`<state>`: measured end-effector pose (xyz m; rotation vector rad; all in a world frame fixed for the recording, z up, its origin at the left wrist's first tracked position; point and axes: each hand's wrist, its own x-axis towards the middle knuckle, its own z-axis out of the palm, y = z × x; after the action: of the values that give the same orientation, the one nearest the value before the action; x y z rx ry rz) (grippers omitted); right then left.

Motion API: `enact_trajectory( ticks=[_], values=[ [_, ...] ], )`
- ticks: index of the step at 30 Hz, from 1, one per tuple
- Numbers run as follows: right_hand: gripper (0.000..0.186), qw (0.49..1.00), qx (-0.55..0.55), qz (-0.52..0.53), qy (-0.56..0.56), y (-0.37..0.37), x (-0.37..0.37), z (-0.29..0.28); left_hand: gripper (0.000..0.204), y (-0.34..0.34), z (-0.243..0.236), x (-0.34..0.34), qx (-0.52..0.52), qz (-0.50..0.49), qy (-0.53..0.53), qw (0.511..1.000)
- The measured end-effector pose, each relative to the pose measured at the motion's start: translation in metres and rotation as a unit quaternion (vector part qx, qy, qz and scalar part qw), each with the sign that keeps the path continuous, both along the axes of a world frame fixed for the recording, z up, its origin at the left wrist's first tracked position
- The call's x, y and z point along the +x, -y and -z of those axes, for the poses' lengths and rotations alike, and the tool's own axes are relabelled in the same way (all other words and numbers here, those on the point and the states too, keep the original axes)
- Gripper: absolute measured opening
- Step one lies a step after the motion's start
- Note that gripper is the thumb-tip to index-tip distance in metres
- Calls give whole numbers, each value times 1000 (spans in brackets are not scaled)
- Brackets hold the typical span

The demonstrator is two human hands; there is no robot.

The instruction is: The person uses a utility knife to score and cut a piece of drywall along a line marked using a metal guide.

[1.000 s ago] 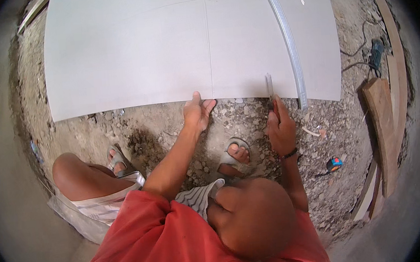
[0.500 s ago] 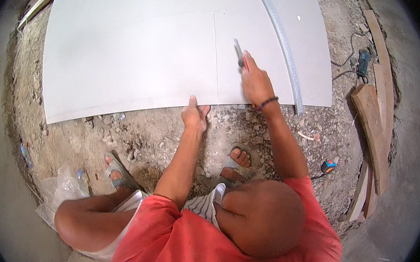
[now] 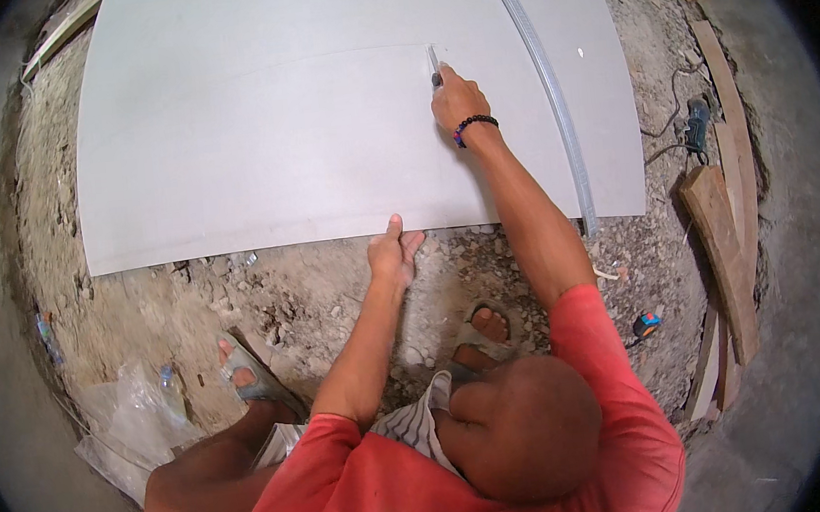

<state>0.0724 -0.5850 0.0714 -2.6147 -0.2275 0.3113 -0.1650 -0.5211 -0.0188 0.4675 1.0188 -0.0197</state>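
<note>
A large pale grey flat board (image 3: 256, 162) lies on the rubble ground in front of me. My left hand (image 3: 393, 257) is closed on its near edge, thumb on top and fingers beneath. Farther out, over the board's right half, my right hand (image 3: 460, 100) grips a utility knife (image 3: 433, 59). The knife's thin tip points away from me at the corner of a faint line on the board, and the fist covers most of its handle. To the right of that hand, a long metal channel (image 3: 542, 74) lies across the board and overhangs its near edge.
Wooden planks (image 3: 722, 258) lie along the right side, beside a dark power tool (image 3: 698, 123) with a cord. A tape measure (image 3: 645, 324) rests on the gravel. Clear plastic sheeting (image 3: 136, 416) and a bottle (image 3: 169, 379) are at the left. My sandalled feet flank the rubble.
My right hand has carried the knife away from me and slightly left, to the line's far corner. The left hand still holds the near edge. The view has shifted slightly.
</note>
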Motion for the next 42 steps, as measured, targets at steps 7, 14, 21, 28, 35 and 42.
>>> enact_trajectory(
  ticks=[7, 14, 21, 28, 35, 42],
  values=[
    [43, 1000, -13, 5, 7, -9, 4, 5, 35, -5, -1, -2, -9, 12, 12, 1000],
    [37, 999, -30, 0, 21, -11, 2, 3, 35, -8, -1, -3, -6, 30, 33, 999],
    [33, 995, -90, -29, -12, -23, 15, -9, 32, -13, -8, -3, -5, 53, 48, 997],
    [25, 976, -140, -44, -160, -34, 26, -37, 27, -11, 7, -8, -1, 28, 54, 998],
    [23, 969, -167, -59, -174, -29, 14, -37, 29, -12, 9, -6, -9, 32, 62, 998],
    [30, 963, -160, -55, -208, -23, -21, -41, 32, -12, 15, -8, -6, 35, 77, 996]
  ],
)
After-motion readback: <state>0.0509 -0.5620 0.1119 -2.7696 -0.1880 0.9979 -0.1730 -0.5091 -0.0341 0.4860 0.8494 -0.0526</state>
